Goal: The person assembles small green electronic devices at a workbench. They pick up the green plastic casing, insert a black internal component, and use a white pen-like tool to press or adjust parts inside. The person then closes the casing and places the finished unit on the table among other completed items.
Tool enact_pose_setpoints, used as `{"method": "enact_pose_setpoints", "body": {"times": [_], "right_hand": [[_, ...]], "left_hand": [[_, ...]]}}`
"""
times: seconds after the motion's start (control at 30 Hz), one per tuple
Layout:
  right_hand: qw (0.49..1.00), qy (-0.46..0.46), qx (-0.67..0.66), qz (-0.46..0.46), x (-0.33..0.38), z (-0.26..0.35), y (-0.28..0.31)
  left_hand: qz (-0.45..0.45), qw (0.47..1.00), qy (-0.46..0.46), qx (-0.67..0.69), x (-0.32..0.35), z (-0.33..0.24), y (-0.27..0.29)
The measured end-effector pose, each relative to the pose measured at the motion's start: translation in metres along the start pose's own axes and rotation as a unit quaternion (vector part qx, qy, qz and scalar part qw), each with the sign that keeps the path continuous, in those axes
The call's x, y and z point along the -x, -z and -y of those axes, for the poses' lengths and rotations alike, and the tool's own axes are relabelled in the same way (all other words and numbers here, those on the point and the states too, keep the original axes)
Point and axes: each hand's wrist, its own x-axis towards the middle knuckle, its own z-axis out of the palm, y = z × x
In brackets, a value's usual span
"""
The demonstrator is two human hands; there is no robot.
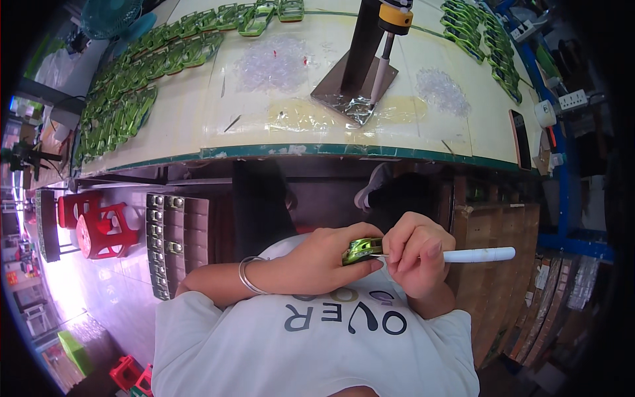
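While our left hand pinches a glossy green, rounded shell in its fingers, off the near edge of the table, our right hand grips a slim, white-handled tool at the shell.

Green shell partly covered, white-handled tool partly hidden, fan cropped at top

Worktable, cream top edged in green. Glossy green shells lie in rows at left, similar rows at far right. Between: a broad heap of clear pieces, a dark stand on its flat plate, a smaller clear heap. A phone lies near the right front corner.
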Motion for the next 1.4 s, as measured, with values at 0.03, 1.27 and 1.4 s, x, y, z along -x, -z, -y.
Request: {"method": "enact_pose_setpoints", "body": {"times": [0.03, 1.27, 1.4], "right_hand": [[1.000, 0.011, 0.016, 0.004, 0.001, 0.000, 0.000], [0.995, -0.039, 0.087, -0.032, 0.011, -0.003, -0.010], [0.998, -0.032, 0.002, -0.047, 0.017, -0.009, -0.004]], "left_hand": [[0.003, 1.000, -0.004, -0.005, 0.000, -0.001, 0.000], [-0.001, 1.000, 0.000, 0.016, 0.011, 0.014, -0.012], [0.018, 1.000, 0.012, 0.016, 0.008, 0.013, -0.012]]}}
